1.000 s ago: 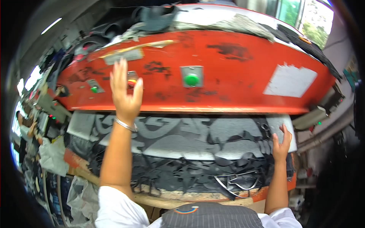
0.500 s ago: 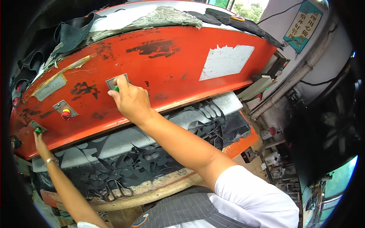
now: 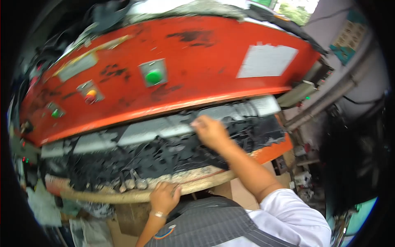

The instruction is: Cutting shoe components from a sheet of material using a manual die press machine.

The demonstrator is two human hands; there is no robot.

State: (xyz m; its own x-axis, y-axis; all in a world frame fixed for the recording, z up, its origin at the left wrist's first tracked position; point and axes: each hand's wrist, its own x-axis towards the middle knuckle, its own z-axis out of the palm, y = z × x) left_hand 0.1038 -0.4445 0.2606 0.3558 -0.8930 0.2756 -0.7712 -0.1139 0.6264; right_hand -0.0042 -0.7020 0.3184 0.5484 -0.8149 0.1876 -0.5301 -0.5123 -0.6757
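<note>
My right hand (image 3: 210, 131) reaches over the far part of the bed, fingers pinched together at the black cut-out sheet scraps (image 3: 160, 154). What lies between its fingertips is blurred and hidden. At the front, my left hand (image 3: 164, 197) has its fingers bent over the pale wooden rail (image 3: 201, 183). Tangled black scraps with cut holes spread along the bed and partly over the pale grey slab (image 3: 152, 126) behind. Several cutting dies (image 3: 133, 181) stand by the rail, left of my left hand.
A red machine beam (image 3: 197, 70) spans the back, carrying a large green button (image 3: 154, 77), a red-and-yellow knob (image 3: 91, 96) and a smaller green button (image 3: 56, 113). Black sheets and pale cloth lie on top. Pipes (image 3: 325, 103) run along the right wall; plastic bags (image 3: 88, 230) sit lower left.
Both hands have left the green buttons. My right hand has come down to the black scraps, and my left hand has moved right and nearer, onto the rail. The view has shifted.
</note>
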